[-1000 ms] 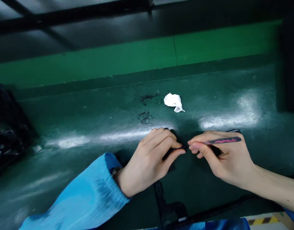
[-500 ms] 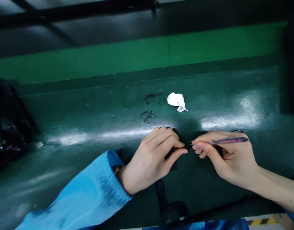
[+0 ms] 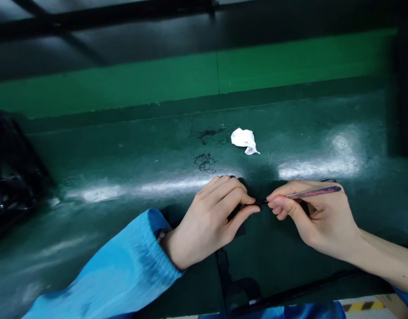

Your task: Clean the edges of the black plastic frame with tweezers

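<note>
Right hand pinches tweezers, tip at the left hand, which grips a small black part low over the green bench. White wad sits behind.

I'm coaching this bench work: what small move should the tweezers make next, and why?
Probably nip the tweezers shut and ease the tip back a little. Their tip meets the left hand's pinched thumb and forefinger over a dark part, the right hand holds them near the tip, and black scraps lie on the mat beyond.
</note>
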`<state>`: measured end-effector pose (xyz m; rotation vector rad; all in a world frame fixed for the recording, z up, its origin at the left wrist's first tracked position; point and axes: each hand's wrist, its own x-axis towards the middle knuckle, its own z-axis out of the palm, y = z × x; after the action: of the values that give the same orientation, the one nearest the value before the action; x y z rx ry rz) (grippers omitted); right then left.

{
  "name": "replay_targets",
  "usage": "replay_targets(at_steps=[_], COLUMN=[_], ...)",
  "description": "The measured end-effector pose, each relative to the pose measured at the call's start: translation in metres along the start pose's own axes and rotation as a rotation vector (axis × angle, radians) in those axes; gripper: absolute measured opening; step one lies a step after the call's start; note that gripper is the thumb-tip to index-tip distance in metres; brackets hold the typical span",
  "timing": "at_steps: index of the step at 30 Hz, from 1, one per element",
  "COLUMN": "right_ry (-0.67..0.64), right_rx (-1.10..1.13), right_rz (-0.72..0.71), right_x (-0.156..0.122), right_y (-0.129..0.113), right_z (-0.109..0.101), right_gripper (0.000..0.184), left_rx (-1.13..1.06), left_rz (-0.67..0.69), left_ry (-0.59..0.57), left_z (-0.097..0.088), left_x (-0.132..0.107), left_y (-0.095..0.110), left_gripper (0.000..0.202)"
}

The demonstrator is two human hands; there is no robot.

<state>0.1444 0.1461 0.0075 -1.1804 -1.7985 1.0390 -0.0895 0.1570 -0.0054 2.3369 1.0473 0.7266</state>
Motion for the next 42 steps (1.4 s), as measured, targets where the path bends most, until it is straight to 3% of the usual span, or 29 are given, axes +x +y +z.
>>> replay_targets(at_steps=[5,10,14,26,33,39,42], right_ry=[0.05,0.177,0.13,0.103,0.081,0.088,0.092], right_rx=[0.062,-0.162,-0.287,-0.275,-0.259,-0.251,-0.247], right_rz=[0.033,-0.15,-0.164,-0.114,-0.089,-0.094,-0.1], right_x=[-0.004,0.0,0.007,0.007,0.008,0.008,0.008], right_y=[0.001,0.001,0.003,0.006,0.004,0.003,0.002], right_z=[0.001,-0.001,0.0,0.004,0.002,0.002,0.001], right_gripper=[0.017,0.012,0.016,0.022,0.023,0.022,0.022], left_rx=[-0.017,0.006,0.121,0.567,0.564,0.15,0.036], left_rz=[-0.01,-0.021,0.09,0.409,0.363,0.069,0.028], left_ry=[0.004,-0.084,-0.095,-0.103,-0.115,-0.151,-0.225], left_z=[-0.003,-0.012,-0.013,-0.01,-0.009,-0.021,-0.029], left_x=[0.002,0.007,0.012,0.025,0.021,0.028,0.031], left_y=[0.001,0.004,0.008,0.024,0.022,0.012,0.006], left_gripper=[0.009,0.007,0.011,0.01,0.012,0.01,0.008])
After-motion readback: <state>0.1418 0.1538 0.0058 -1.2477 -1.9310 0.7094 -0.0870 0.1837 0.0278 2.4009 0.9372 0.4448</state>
